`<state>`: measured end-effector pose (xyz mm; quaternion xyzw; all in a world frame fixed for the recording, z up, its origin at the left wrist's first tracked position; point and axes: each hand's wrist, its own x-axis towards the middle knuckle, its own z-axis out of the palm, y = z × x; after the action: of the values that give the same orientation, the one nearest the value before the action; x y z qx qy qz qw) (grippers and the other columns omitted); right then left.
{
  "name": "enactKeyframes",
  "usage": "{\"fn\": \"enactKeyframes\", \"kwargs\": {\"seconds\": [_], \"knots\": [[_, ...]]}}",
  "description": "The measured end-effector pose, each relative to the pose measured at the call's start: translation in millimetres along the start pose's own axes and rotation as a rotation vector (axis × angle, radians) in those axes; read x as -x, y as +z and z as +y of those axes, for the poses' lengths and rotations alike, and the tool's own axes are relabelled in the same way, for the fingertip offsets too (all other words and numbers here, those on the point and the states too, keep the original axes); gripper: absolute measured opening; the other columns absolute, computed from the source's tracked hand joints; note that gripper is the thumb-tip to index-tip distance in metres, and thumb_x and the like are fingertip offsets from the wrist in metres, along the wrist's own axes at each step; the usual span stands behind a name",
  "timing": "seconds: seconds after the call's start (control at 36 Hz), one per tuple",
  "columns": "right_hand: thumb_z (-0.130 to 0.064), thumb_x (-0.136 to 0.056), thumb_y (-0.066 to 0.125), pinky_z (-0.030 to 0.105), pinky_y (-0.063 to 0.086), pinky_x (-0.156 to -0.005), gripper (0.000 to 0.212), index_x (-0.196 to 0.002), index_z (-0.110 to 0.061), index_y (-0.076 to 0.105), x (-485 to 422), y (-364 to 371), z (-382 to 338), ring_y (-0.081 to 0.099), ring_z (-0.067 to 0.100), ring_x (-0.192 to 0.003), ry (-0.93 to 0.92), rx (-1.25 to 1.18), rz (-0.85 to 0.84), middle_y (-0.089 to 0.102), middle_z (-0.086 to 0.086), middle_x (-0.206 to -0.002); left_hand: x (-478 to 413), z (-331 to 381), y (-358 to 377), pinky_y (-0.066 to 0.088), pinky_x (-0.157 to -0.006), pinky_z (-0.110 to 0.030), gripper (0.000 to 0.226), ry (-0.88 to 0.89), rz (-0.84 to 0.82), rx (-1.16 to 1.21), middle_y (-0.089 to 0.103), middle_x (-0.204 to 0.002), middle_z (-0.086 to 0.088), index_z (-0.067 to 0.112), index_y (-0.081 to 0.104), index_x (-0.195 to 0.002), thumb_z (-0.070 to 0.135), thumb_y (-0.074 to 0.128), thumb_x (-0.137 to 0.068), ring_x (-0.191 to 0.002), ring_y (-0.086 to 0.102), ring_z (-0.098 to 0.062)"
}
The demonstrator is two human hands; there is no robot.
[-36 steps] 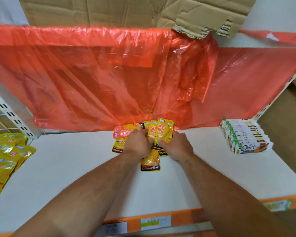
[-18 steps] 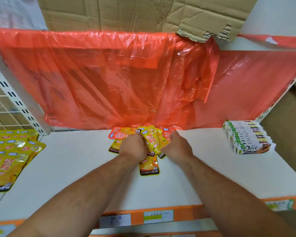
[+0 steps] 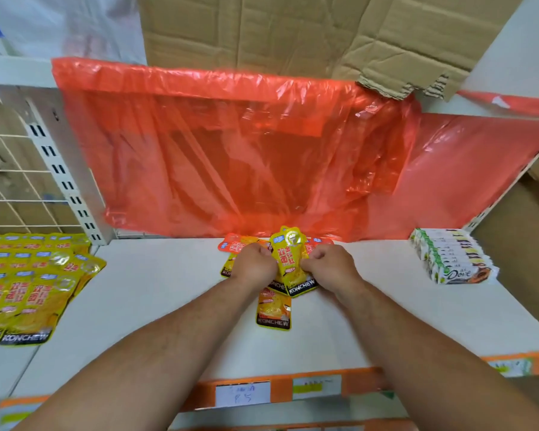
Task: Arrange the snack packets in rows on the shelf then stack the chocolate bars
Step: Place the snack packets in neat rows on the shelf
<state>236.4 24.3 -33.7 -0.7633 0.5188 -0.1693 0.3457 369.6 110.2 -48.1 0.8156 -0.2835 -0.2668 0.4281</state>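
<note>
- I see a crinkled translucent red plastic sheet (image 3: pixel 231 157) hanging behind the flat white shelf (image 3: pixel 168 293).
- Boxy chocolate bars (image 3: pixel 451 259) stacked far right.
- Left hand (image 3: pixel 254 264) and right hand (image 3: pixel 330 267) both clamped on one glossy yellow packet (image 3: pixel 290 262), mid-shelf.

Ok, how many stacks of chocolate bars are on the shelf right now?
1. A single stack of chocolate bars sits at the right rear of the white shelf, well clear of both hands and the snack packets. Nothing suggests more hidden behind.
</note>
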Motion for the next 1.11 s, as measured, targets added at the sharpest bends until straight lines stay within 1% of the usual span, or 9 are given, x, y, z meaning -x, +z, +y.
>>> {"fn": "enactKeyframes", "kwargs": {"seconds": [0.19,0.31,0.39,0.44,0.53,0.72,0.86,0.97,1.11], "knots": [[-0.008,-0.079,0.074,0.028,0.032,-0.052,0.032,-0.061,-0.019,0.05,11,4,-20,0.046,0.015,-0.057,0.081,-0.226,0.033,0.051,-0.002,-0.061,4,-7,-45,0.037,-0.052,-0.021,0.027,-0.047,-0.105,0.203,0.058,-0.07,0.006,0.019,0.054,-0.07,-0.005,0.061,-0.079,-0.065,0.053,-0.012],[-0.021,-0.06,0.08,0.033,0.049,-0.065,0.023,-0.073,-0.017,0.062,23,20,-33,0.064,0.021,-0.069,0.107,-0.285,0.011,0.069,0.003,-0.079,4,-21,-64,0.052,-0.066,-0.032,0.029,-0.051,-0.197,0.286,0.07,-0.086,-0.009,0.016,0.062,-0.076,-0.012,0.063,-0.073,-0.075,0.063,-0.022],[-0.025,-0.053,0.075,0.037,0.054,-0.076,0.041,-0.093,-0.02,0.069,33,34,-40,0.07,0.027,-0.085,0.122,-0.306,0.0,0.074,0.009,-0.097,5,-31,-77,0.057,-0.082,-0.047,0.026,-0.046,-0.263,0.345,0.074,-0.095,-0.012,0.013,0.067,-0.082,-0.005,0.068,-0.062,-0.084,0.07,-0.028],[-0.013,-0.068,0.076,0.028,0.056,-0.067,0.028,-0.094,-0.017,0.069,45,41,-49,0.07,0.019,-0.075,0.123,-0.325,-0.002,0.073,0.007,-0.091,5,-37,-85,0.057,-0.079,-0.05,0.034,-0.058,-0.296,0.365,0.075,-0.095,-0.012,0.012,0.069,-0.088,0.005,0.068,-0.055,-0.086,0.072,-0.033],[-0.003,-0.083,0.071,0.019,0.036,-0.04,0.016,-0.086,-0.016,0.065,59,51,-57,0.05,0.008,-0.043,0.14,-0.374,0.048,0.062,0.003,-0.069,9,-44,-96,0.051,-0.063,-0.031,0.015,-0.076,-0.311,0.383,0.073,-0.087,-0.008,0.012,0.066,-0.082,0.001,0.068,-0.073,-0.071,0.067,-0.026],[-0.009,-0.091,0.067,0.017,0.025,-0.036,0.025,-0.073,-0.016,0.049,78,71,-62,0.032,0.014,-0.036,0.158,-0.363,0.041,0.039,0.005,-0.054,17,-65,-120,0.036,-0.042,-0.014,0.022,-0.092,-0.315,0.38,0.061,-0.066,-0.002,0.016,0.057,-0.072,-0.001,0.066,-0.081,-0.052,0.056,-0.015],[-0.005,-0.088,0.066,0.019,0.021,-0.039,0.026,-0.071,-0.014,0.049,91,79,-78,0.029,0.016,-0.034,0.166,-0.417,-0.014,0.038,0.009,-0.056,24,-73,-142,0.05,-0.061,-0.03,0.019,-0.055,-0.304,0.26,0.061,-0.077,-0.011,0.014,0.054,-0.073,0.001,0.066,-0.083,-0.065,0.058,-0.026],[-0.007,-0.089,0.067,0.021,0.023,-0.04,0.024,-0.072,-0.015,0.052,98,84,-91,0.032,0.017,-0.034,0.155,-0.451,-0.075,0.041,0.009,-0.055,33,-79,-155,0.053,-0.065,-0.032,0.019,-0.077,-0.227,0.281,0.061,-0.081,-0.011,0.015,0.055,-0.077,-0.001,0.063,-0.084,-0.068,0.059,-0.026],[-0.009,-0.088,0.067,0.022,0.025,-0.041,0.029,-0.067,-0.017,0.05,108,90,-100,0.034,0.017,-0.032,0.12,-0.432,-0.123,0.041,0.004,-0.047,52,-84,-171,0.043,-0.066,-0.034,0.029,-0.078,-0.127,0.195,0.054,-0.07,-0.009,0.013,0.049,-0.065,-0.001,0.066,-0.083,-0.065,0.052,-0.025]]}}
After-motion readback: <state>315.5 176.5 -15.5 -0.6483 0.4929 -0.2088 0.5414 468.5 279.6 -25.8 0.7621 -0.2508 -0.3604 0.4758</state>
